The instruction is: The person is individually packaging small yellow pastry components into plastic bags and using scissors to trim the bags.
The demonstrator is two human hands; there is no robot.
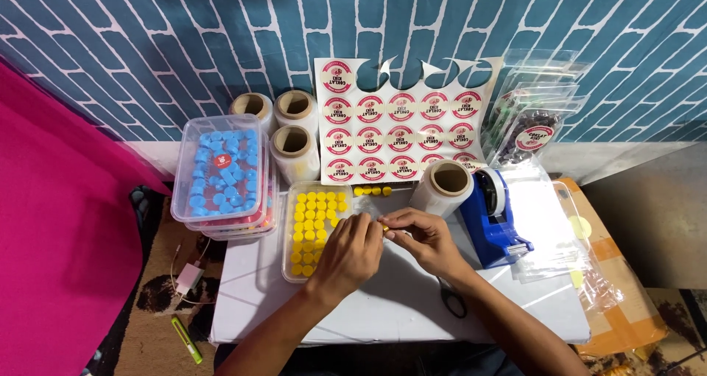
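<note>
I see a small yellow cap (pixel 385 229) pinched between my left hand (pixel 352 254) and right hand (pixel 426 237), near the middle of the white table (pixel 383 313). A tray of yellow caps (pixel 315 227) sits left, a blue tape holder (pixel 495 218) right

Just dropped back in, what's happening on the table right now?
A person sits at a small white table, both hands together at its middle. The left hand and right hand pinch a small yellow piece between their fingertips, beside a clear tray of yellow pieces. A tub of blue caps, a sticker sheet, film rolls and a blue tape dispenser stand around.
</note>
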